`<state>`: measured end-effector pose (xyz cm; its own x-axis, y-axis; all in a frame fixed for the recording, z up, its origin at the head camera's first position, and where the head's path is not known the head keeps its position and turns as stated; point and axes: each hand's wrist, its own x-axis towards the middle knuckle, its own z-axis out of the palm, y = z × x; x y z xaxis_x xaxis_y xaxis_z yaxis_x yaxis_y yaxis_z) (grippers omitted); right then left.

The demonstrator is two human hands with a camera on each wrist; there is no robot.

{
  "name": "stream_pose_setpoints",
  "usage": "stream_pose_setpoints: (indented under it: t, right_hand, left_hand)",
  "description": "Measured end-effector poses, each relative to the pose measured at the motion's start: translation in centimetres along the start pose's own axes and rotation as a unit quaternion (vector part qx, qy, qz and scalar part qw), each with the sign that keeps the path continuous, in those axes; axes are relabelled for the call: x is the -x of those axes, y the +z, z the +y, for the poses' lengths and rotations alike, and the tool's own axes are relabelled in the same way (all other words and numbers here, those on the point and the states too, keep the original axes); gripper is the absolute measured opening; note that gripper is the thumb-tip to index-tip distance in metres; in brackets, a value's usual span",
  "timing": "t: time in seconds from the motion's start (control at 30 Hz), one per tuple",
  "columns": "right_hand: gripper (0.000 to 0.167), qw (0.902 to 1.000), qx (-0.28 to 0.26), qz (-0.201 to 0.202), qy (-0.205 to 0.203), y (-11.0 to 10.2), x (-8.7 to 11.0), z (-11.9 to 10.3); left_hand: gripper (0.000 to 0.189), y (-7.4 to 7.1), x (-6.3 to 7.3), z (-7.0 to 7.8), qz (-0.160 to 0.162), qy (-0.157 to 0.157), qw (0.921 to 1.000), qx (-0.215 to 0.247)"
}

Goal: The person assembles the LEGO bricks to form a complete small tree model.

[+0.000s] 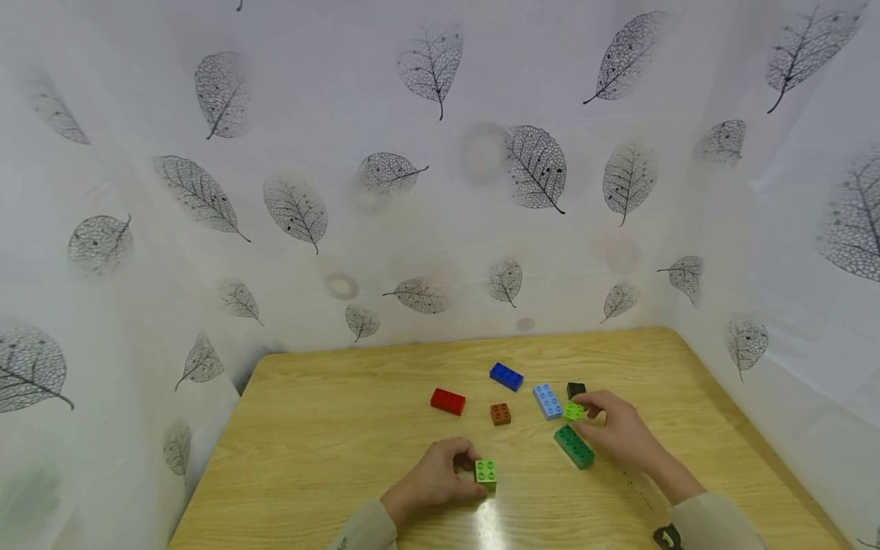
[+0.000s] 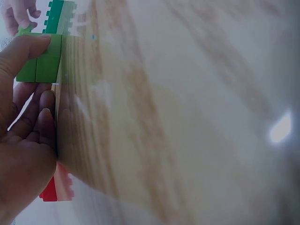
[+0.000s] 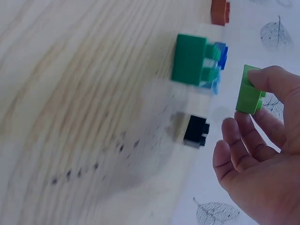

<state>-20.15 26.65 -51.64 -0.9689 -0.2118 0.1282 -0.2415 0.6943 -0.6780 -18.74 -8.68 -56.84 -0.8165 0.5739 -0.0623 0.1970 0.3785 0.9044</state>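
Note:
My left hand pinches a stack of two light green bricks between thumb and fingers, standing on the table at the front middle. The seam between the two stacked bricks shows in the left wrist view. Farther right, my right hand pinches another light green brick between thumb and fingertips, held up off the tabletop. Close to that hand lie a dark green brick, a light blue brick and a black brick.
On the wooden table a red brick, a brown brick and a dark blue brick lie toward the back middle. A small dark object sits by the right sleeve. Leaf-patterned white sheeting encloses the back and sides.

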Motion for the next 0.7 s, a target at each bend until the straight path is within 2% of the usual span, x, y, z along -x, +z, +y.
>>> stream_pose_setpoints:
  t: [0.2,0.33,0.7]
  right_hand:
    - [0.039,0.9989,-0.03,-0.012,-0.035,1.2,-0.2,-1.3]
    - [0.037,0.9973,-0.028,-0.02,-0.064,1.9,-0.4,-2.1]
    - [0.039,0.9925,-0.037,-0.053,-0.104,3.8,-0.6,-4.5]
  left_hand:
    - [0.027,-0.1,0.1,-0.1,0.0,0.006,1.0,0.006]
    - [0.027,-0.1,0.1,0.0,-0.001,0.007,0.9999,0.011]
    - [0.029,-0.1,0.1,0.0,0.002,0.003,1.0,0.006]
